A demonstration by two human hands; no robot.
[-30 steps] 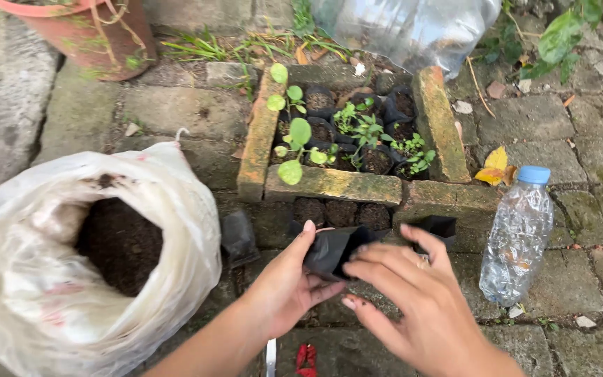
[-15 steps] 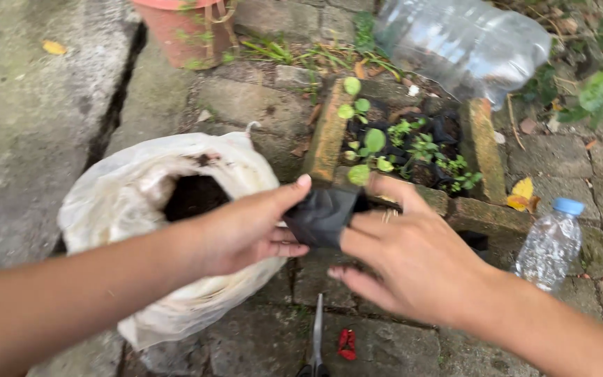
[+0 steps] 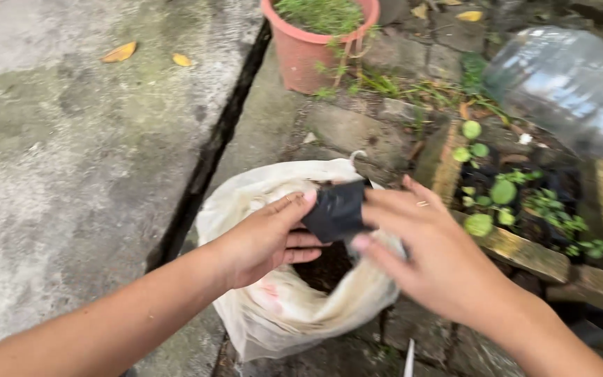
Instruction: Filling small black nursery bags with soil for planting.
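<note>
Here: two hands on a small black plastic bag [image 3: 336, 209], held above an open sack of soil.

Item, black bag: crumpled, its mouth and lower edge hidden behind fingers, full shape hard to make out. Item, left hand [image 3: 263, 241]: forearm entering from the lower left, thumb and fingers pinched shut on the bag's left edge. Item, right hand [image 3: 427, 255]: reaching in from the lower right, blurred, back of hand upward, fingers closed on the bag's right side; fingertips partly hidden. Item, white sack [image 3: 280, 314]: directly beneath both hands, dark soil [image 3: 326, 269] largely covered by them. Item, terracotta pot [image 3: 315, 45]: top cut off by the frame. Item, large clear bottle [image 3: 567, 84]: blurred, cut off at right. Item, seedlings [image 3: 507, 195] within a brick border [image 3: 525, 250], just right of the hands. Item, thin pale object at the bottom edge [image 3: 408, 357]: cannot be identified.
</note>
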